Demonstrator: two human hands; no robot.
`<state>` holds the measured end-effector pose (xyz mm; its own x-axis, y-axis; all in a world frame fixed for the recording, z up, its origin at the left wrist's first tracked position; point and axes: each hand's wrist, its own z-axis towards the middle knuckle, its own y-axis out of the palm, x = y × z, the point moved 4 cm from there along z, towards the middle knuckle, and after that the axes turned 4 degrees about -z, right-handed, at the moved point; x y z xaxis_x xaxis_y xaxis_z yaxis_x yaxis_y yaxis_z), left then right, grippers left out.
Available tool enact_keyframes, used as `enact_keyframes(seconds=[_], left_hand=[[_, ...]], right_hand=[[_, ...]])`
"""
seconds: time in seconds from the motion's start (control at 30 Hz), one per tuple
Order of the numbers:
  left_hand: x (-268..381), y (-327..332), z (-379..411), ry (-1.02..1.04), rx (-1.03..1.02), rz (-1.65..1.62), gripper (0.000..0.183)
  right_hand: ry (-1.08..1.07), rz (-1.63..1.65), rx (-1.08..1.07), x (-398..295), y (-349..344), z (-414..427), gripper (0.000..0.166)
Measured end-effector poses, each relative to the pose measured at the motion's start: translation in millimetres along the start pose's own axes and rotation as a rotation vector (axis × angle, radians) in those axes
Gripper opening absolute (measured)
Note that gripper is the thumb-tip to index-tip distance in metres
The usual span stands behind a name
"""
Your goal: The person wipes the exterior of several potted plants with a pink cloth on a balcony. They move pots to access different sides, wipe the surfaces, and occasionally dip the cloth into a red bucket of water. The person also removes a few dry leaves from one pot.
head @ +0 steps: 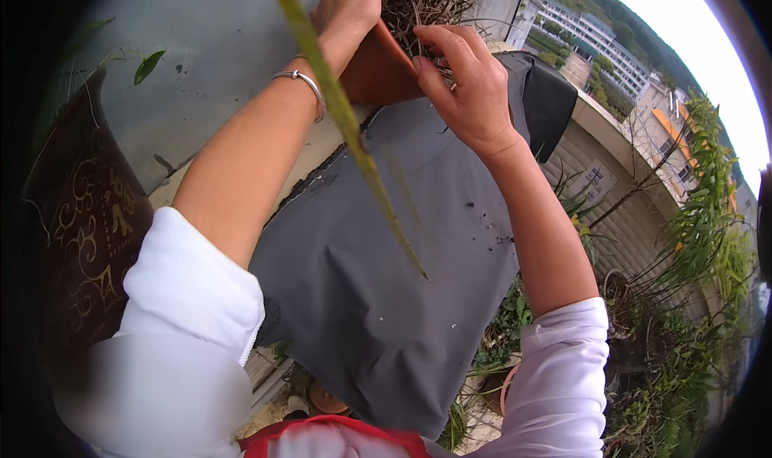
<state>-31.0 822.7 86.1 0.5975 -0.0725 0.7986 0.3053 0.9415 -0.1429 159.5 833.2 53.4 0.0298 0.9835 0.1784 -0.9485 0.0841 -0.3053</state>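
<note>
At the top, my left hand (353, 8) is closed on the rim of a terracotta-coloured plant pot (386, 66), which looks tilted. Dry, brown grass-like stems (416, 2) fill the pot's mouth. My right hand (467, 81) is over the pot's near right edge, its thumb by the rim. Its index finger reaches over the dry stems, and a gap shows between finger and thumb. The other fingertips are partly hidden. Under the pot's near side lies a dark grey sheet (410, 217), draped over a surface, with crumbs of soil (491, 235) on it.
A long green leaf (344, 114) hangs blurred across the view, close to the camera. Left stands a dark brown panel with gold ornament (96, 235). Along the right run a parapet wall (609, 186) and leafy plants (693, 247). Below the sheet is another pot (325, 401).
</note>
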Motion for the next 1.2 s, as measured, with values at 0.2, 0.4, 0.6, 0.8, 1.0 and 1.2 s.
enact_keyframes(seconds=[0.2,0.4,0.6,0.8,1.0,1.2], left_hand=[[-10,2,8,0.084,0.000,-0.096,0.039],[-41,-13,15,0.034,-0.003,-0.290,0.037],[-32,-20,-1,0.051,-0.110,-0.319,0.027],[-33,-32,10,0.097,-0.274,-0.313,0.020],[3,8,7,0.236,-0.162,0.199,0.053],[-6,20,-12,0.158,0.019,0.211,0.056]], right_hand=[[0.713,-0.080,-0.089,-21,-4,-199,0.018],[1.053,0.456,0.360,-31,43,-126,0.033],[1.459,0.176,0.603,71,76,-104,0.042],[1.599,0.676,0.193,83,75,-111,0.020],[1.890,0.935,0.482,56,78,-110,0.018],[1.967,1.106,0.713,32,95,-80,0.016]])
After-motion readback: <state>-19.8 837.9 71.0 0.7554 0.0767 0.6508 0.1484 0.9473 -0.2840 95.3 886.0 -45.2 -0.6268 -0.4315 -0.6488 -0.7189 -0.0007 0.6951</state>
